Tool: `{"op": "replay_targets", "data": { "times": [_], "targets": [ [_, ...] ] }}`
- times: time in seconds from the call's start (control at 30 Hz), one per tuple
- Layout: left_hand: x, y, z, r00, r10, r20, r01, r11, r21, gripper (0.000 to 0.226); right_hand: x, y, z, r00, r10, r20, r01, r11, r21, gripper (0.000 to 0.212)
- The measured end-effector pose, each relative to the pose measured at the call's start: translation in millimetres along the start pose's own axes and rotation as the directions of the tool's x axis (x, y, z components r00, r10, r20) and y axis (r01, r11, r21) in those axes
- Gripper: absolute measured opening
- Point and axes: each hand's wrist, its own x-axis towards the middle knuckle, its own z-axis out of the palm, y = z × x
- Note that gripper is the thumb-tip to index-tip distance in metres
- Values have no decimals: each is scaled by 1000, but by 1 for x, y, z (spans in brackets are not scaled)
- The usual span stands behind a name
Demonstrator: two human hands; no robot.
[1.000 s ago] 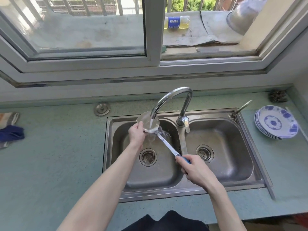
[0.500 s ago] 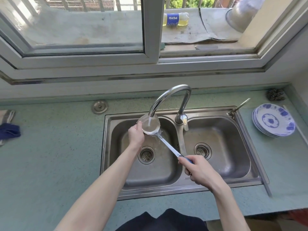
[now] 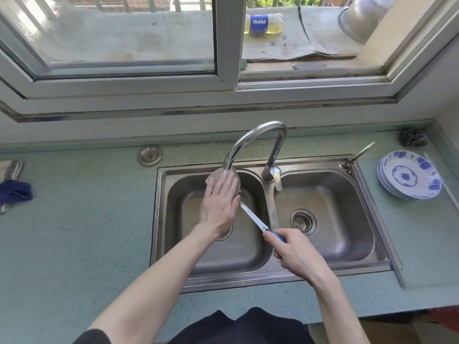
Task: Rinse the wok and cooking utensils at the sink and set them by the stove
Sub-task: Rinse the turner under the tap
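A steel ladle (image 3: 250, 216) with a blue handle slants over the left basin of the double sink (image 3: 387, 265), its bowl under the faucet (image 3: 250, 137) spout. My right hand (image 3: 294, 253) grips the blue handle near the divider between the basins. My left hand (image 3: 219, 201) lies flat with straight fingers over the ladle's bowl, covering most of it. Water falls from the spout onto the bowl. No wok is in view.
A stack of blue-and-white plates (image 3: 409, 177) sits on the counter right of the sink, with a steel scourer (image 3: 413, 137) behind it. A blue cloth (image 3: 15, 193) lies at the far left. A drain plug (image 3: 149, 155) rests behind the sink. A bottle (image 3: 263, 23) lies outside the window.
My left hand has moved from holding the bowl's left rim to lying flat across the top of the bowl. My right hand keeps its grip on the handle.
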Motion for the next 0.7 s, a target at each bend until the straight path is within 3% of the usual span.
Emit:
{"op": "replay_targets", "data": {
  "times": [0.17, 0.4, 0.6, 0.7],
  "targets": [
    [-3, -1, 0, 976, 181, 123, -176, 983, -52, 70, -1, 1, 0, 1000, -11, -27, 11, 1000, -26, 43],
    [29, -19, -36, 985, 12, 172, -17, 1000, 23, 86, -3, -1, 7, 999, -31, -29, 30, 999, -28, 50],
    [11, -7, -28, 972, 151, 177, -150, 989, -19, 84, 3, -4, 10, 996, -22, -87, 18, 999, -48, 51],
    [5, -7, -19, 970, 142, 198, -136, 990, -46, 84, 7, -4, 11, 994, -27, -110, 20, 998, -66, 51]
  ]
}}
